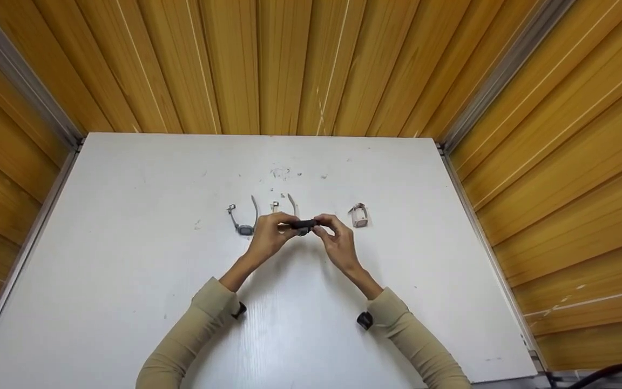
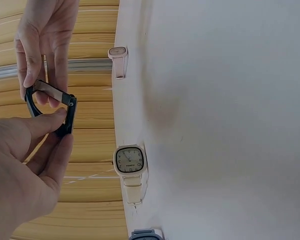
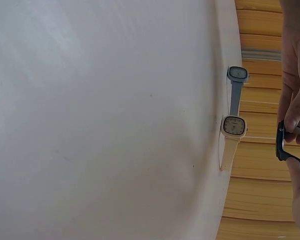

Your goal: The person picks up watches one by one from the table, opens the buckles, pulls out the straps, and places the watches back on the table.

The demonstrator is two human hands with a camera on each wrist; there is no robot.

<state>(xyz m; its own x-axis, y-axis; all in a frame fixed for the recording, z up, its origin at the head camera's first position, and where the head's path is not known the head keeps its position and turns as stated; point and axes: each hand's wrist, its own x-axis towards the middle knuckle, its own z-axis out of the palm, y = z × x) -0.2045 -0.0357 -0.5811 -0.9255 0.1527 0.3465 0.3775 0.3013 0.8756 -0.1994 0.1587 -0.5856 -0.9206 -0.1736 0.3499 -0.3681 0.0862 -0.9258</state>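
Observation:
A black wristwatch (image 1: pixel 304 223) is held up between both hands over the white table. My left hand (image 1: pixel 269 237) pinches one end of it between thumb and fingers; my right hand (image 1: pixel 338 242) pinches the other. In the left wrist view the black watch (image 2: pixel 68 117) shows its strap bent into a loop, the left hand (image 2: pixel 27 165) below and the right hand (image 2: pixel 45 45) above. The right wrist view catches the black watch (image 3: pixel 281 142) near its right edge. Behind the left hand, a cream watch (image 2: pixel 129 161) is partly hidden in the head view.
A blue-grey watch (image 1: pixel 245 230) with its strap spread lies left of the hands. On the right, a pink watch (image 1: pixel 360 220) stands with its strap looped. Small specks (image 1: pixel 281 174) dot the table's far part. Wood-patterned walls (image 1: pixel 284 65) border the table.

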